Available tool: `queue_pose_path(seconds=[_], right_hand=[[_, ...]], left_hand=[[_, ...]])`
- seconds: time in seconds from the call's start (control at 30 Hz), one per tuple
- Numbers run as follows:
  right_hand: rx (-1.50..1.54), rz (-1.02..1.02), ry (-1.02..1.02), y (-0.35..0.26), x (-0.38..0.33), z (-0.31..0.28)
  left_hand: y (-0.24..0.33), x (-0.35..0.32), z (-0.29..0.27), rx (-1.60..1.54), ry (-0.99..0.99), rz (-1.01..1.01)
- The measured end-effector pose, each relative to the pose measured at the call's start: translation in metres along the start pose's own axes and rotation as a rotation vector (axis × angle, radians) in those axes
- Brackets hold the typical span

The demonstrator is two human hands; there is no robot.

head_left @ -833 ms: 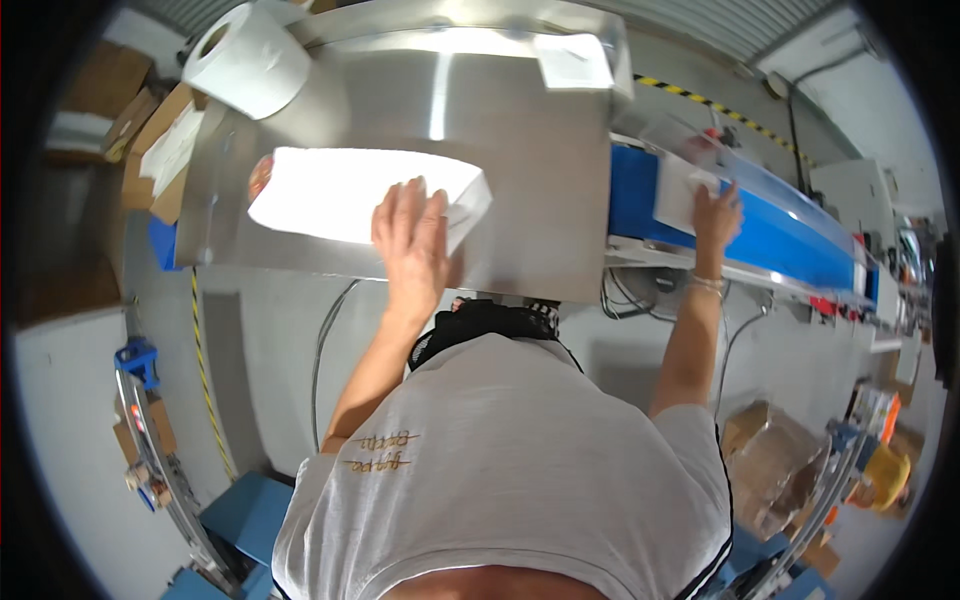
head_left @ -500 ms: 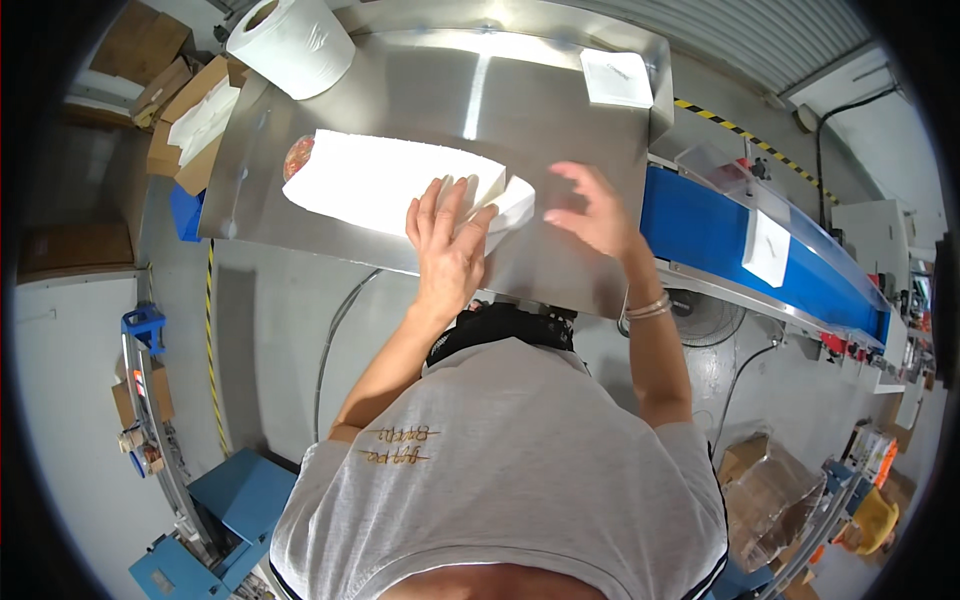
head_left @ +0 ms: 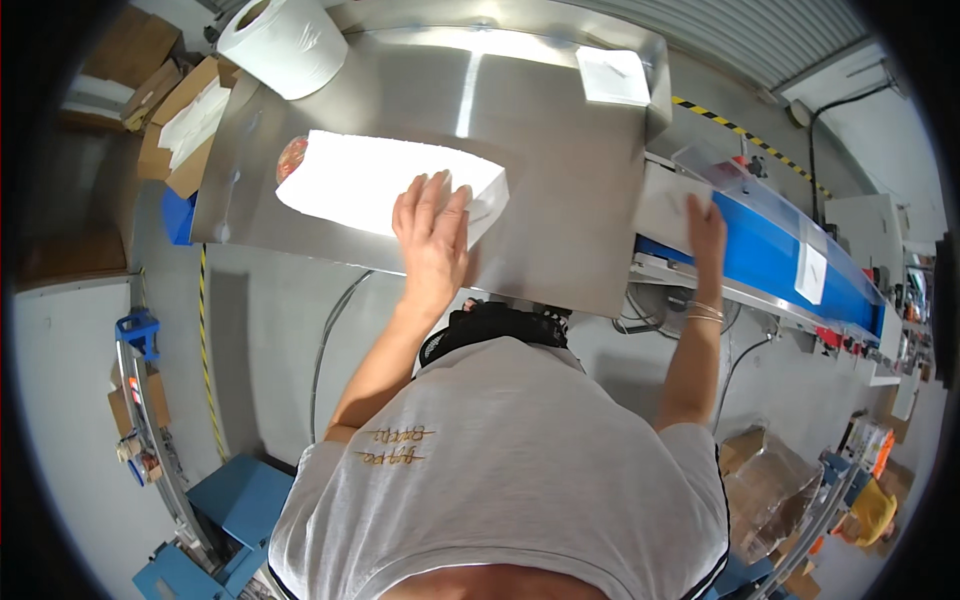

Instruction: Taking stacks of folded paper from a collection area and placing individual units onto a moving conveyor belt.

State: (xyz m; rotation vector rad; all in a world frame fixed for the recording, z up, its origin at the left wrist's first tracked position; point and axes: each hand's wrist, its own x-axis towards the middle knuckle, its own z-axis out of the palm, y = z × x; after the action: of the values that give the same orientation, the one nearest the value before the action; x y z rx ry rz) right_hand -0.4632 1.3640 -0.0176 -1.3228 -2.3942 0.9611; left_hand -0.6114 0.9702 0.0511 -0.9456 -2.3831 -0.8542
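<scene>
My left hand [head_left: 432, 235] lies with its fingers stretched over the right end of a long row of white paper-like pieces [head_left: 370, 180] on the steel table. Its fingertips press on the top of the row, while the thumb side is partly hidden. A round reddish thing [head_left: 292, 160] shows at the row's left end, mostly covered. Off to the right, my right hand [head_left: 708, 235] is over the near end of the blue conveyor belt [head_left: 745, 220]. Its fingers close on the edge of a flat white packet [head_left: 665, 205], blurred by motion.
A big white roll [head_left: 285, 45] stands at the table's back left, beside an open cardboard box [head_left: 180, 130]. One white packet [head_left: 612, 76] lies at the table's back right corner. Another packet [head_left: 811, 273] rides farther along the belt, beside a clear guard [head_left: 790, 215].
My right hand has swung right from above the table to the belt, where a white packet is now at it. The packet on the belt has travelled farther away. My left hand has barely shifted.
</scene>
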Motion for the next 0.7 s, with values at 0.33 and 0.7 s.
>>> queue_pose_path(seconds=[0.33, 0.7], right_hand=[[0.237, -0.730, -0.672, -0.159, -0.078, 0.065], [0.651, -0.108, -0.362, -0.062, -0.044, 0.064]], left_hand=[[0.007, -0.003, -0.009, 0.013, -0.138, -0.012], [-0.013, 0.000, -0.008, 0.014, -0.051, -0.089]])
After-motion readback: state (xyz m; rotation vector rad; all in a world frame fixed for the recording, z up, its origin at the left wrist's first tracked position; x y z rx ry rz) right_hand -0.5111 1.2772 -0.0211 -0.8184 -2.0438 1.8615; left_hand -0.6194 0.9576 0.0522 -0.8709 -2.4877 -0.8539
